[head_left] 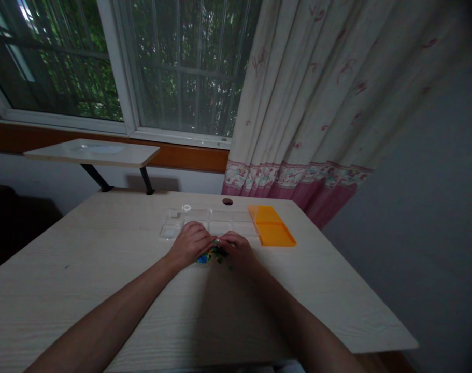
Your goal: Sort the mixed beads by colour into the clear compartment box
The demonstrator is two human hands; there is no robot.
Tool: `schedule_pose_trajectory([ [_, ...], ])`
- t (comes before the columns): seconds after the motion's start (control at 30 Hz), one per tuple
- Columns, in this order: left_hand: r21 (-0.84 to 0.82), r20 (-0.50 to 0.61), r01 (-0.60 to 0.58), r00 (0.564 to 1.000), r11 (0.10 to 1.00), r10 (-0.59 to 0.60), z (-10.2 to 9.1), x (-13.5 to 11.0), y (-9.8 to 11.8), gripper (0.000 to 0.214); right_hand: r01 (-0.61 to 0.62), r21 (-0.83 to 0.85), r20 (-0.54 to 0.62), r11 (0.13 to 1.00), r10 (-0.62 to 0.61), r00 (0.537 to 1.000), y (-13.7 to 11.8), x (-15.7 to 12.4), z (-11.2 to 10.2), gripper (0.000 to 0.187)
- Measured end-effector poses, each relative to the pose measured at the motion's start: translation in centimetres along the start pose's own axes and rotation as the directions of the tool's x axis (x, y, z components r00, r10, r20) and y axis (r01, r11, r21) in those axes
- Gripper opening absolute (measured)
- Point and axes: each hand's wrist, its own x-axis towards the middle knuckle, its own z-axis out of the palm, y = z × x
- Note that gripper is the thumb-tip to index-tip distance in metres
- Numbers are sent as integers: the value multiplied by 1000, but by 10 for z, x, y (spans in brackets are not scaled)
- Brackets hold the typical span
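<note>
A small heap of tiny multicoloured pieces (204, 257), blue, green, yellow and dark, lies on the table between my hands; their exact kind is too small to tell. My left hand (191, 242) curves over the heap's left side, its fingers pressed together. From the right, my right hand (240, 252) bends in with curled fingers, its tips close to the left fingertips. Anything pinched between the fingers is hidden or too small to name. Just beyond the hands lies a clear plastic compartment tray (220, 228), partly covered by them.
An orange plastic tray (276, 234) adjoins the clear tray's right end. The pale wooden table (115, 238) has a round cable hole (227, 201) at the back. A raised shelf (91, 151) stands at the back left. Behind are a window and a floral curtain (290, 129).
</note>
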Motion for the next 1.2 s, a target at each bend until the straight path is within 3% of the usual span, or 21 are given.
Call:
schedule_pose_trajectory([
  [0.2, 15, -63, 228, 972, 974, -227, -1, -5, -14, 22, 73, -268, -123, 961, -109, 986, 12, 1, -8, 22],
  [0.3, -10, -90, 349, 933, 937, -349, 1, -9, -25, 25, 87, -427, -99, 900, -143, 985, 21, 0, -12, 17],
  [0.47, -43, -134, 490, 861, 871, -491, 8, -16, -41, 28, 55, -567, -22, 822, -82, 996, 29, -1, -12, 10],
  [0.77, -13, -155, 523, 841, 852, -519, 16, -17, -45, 28, 117, -699, 107, 706, -58, 993, 19, 1, -4, 17],
  [0.93, -22, -148, 523, 841, 852, -521, 18, -18, -45, 28, 129, -743, 120, 657, -58, 991, 14, 2, 0, 12],
  [1.07, -29, -130, 532, 837, 846, -531, 17, -17, -43, 28, 129, -720, 108, 681, -74, 991, 15, 2, 0, 9],
  [1.2, -20, -131, 564, 817, 826, -561, 13, -17, -42, 28, 90, -624, 28, 776, -93, 995, 23, 1, 0, 8],
])
